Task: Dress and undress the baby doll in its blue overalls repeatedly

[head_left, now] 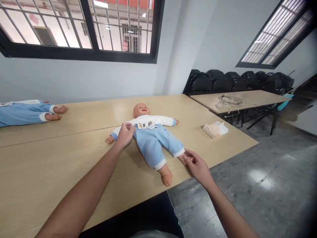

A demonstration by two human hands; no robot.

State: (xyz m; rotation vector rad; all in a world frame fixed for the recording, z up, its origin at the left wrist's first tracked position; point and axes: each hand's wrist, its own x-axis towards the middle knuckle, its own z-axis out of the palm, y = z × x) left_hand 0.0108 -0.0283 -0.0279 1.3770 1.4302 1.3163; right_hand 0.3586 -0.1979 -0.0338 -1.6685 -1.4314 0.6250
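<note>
In the head view, a pale wood-grain table [37, 175] fills most of the space, a thin seam running across it. Barred windows [123, 29] are set in the whitish wall [99, 77]; stacked black chairs [201, 84] stand behind a second table [262, 96] bearing tangled cables [229, 100], above a glossy grey floor [237, 162].

The doll [148, 140] lies face up near the table's front edge, head away, legs spread — bald, in white sleeves and light blue trousers with a cartoon-eyed bib. The right hand [199, 167] grips its foot between thumb and fingers; the left hand [125, 135] rests bent-fingered at its side — whether it pinches cloth, I cannot tell. Another doll [24, 114] lies leftward, a small box [210, 130] rightward.
</note>
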